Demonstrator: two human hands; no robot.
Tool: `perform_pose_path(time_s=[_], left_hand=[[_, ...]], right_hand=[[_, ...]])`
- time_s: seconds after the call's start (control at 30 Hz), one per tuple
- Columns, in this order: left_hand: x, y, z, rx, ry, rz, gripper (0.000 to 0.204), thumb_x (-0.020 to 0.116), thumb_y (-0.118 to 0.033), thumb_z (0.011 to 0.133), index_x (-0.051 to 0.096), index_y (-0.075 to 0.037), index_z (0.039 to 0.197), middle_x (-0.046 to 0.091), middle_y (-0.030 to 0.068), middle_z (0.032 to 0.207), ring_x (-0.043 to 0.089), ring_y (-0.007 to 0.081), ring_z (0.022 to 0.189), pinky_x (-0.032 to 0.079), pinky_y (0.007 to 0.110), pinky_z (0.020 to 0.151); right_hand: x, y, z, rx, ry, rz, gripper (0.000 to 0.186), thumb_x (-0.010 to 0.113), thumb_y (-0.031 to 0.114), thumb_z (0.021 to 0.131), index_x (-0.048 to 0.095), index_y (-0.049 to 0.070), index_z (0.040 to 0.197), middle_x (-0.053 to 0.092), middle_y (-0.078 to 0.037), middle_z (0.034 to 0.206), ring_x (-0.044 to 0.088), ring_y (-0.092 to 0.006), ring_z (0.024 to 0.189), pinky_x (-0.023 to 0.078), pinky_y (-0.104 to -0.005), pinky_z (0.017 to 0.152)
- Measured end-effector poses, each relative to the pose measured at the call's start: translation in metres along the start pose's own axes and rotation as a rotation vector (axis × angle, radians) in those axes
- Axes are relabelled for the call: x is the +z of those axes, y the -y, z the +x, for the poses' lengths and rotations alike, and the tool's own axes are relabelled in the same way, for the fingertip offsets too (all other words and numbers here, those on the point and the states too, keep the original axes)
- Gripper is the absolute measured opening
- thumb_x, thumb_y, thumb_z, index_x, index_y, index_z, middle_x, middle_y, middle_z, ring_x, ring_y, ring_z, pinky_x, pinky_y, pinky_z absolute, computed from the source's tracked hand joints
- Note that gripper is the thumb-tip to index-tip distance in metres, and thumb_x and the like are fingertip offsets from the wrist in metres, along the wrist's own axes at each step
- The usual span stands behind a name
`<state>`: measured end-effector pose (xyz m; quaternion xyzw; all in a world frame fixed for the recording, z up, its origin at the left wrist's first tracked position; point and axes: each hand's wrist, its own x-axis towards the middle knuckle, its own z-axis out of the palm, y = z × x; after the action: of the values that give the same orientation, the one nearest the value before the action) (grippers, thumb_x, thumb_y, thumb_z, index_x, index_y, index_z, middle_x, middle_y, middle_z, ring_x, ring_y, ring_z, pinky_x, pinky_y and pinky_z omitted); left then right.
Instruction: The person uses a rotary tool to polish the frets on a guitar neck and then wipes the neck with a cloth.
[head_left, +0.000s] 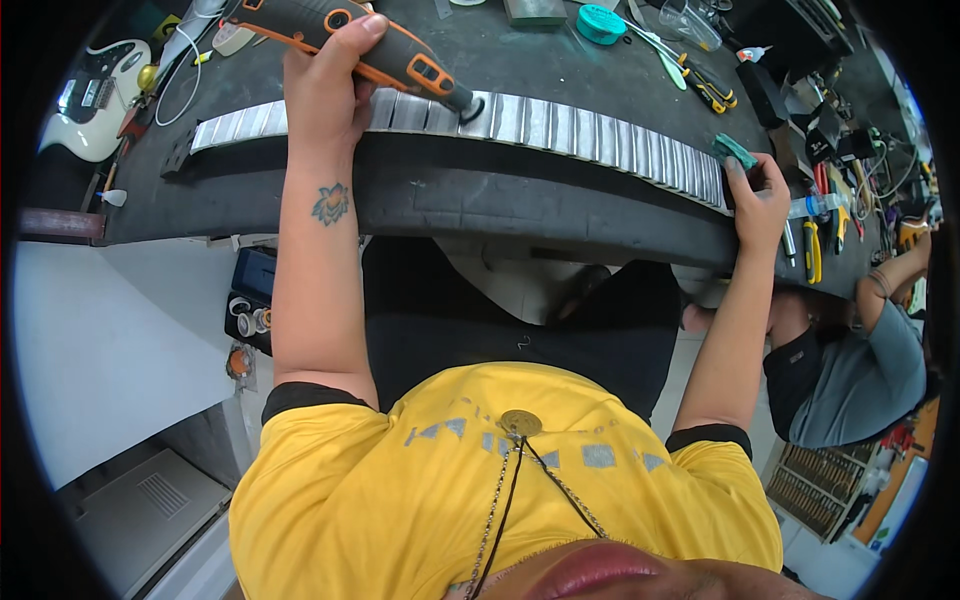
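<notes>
Forearm extended forward, the left hand (330, 85) wraps a grey-and-orange rotary tool (405, 62), its tip at the silver-taped guitar neck (575, 130). The right hand (760, 200) curls at its right end, grip unclear. The neck lies along the tabletop's (535, 65) near edge.

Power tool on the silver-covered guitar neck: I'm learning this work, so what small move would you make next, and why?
I'd probably ease the power tool slightly sideways along the guitar neck. The left hand grips it, its tip appears to touch one spot, silver strips lie on both sides, and the right hand is at the neck's right end, perhaps steadying it.
</notes>
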<state>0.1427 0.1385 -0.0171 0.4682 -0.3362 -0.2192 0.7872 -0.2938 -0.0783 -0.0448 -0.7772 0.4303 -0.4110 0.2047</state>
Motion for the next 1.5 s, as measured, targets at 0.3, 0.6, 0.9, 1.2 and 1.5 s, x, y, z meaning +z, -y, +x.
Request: perform_pose_path(time_s=[0.3,0.6,0.9,1.2,1.5], left_hand=[[0.014,-0.008,-0.01,0.096,-0.109,-0.039,0.018,0.07,-0.016,0.086,0.059,-0.005,0.097,0.061,0.0031,0.075,0.049,0.0065,0.048,0.037,0.019,0.043],[0.004,-0.002,-0.011,0.083,0.164,-0.124,0.015,0.068,-0.018,0.087,0.06,-0.005,0.091,0.057,0.0031,0.066,0.044,0.0066,0.046,0.042,0.021,0.048],[-0.001,-0.001,-0.007,0.086,0.101,-0.092,0.012,0.068,-0.015,0.089,0.06,-0.005,0.091,0.057,0.0014,0.067,0.043,0.0059,0.045,0.038,0.022,0.046],[0.014,-0.005,0.002,-0.002,0.0,-0.03,0.014,0.072,-0.018,0.088,0.061,-0.01,0.088,0.059,-0.0016,0.065,0.048,0.0062,0.044,0.033,0.021,0.038],[0.019,-0.001,0.005,0.058,-0.147,-0.024,0.015,0.075,-0.017,0.089,0.063,-0.009,0.091,0.061,-0.0008,0.069,0.048,0.0061,0.044,0.033,0.02,0.038]], right_hand=[[0.0,0.003,0.0,0.014,-0.001,0.077,0.026,0.08,0.023,0.088,0.068,0.0,0.093,0.056,0.006,0.074,0.047,-0.0042,0.069,0.037,-0.0222,0.062],[0.001,-0.002,0.0,0.03,0.013,0.069,0.024,0.08,0.021,0.089,0.068,0.001,0.094,0.057,0.006,0.077,0.047,-0.0034,0.069,0.036,-0.0215,0.062],[0.001,0.006,0.0,0.018,0.008,0.09,0.022,0.08,0.02,0.089,0.068,0.001,0.094,0.057,0.006,0.077,0.047,-0.0033,0.071,0.036,-0.0208,0.064],[0.001,0.0,0.0,0.032,0.013,0.068,0.023,0.08,0.02,0.089,0.068,0.001,0.095,0.058,0.006,0.079,0.048,-0.0034,0.072,0.036,-0.0205,0.065],[0.0,0.005,-0.001,0.038,0.005,0.108,0.025,0.08,0.022,0.089,0.068,0.001,0.095,0.059,0.006,0.079,0.048,-0.0036,0.072,0.037,-0.021,0.065]])
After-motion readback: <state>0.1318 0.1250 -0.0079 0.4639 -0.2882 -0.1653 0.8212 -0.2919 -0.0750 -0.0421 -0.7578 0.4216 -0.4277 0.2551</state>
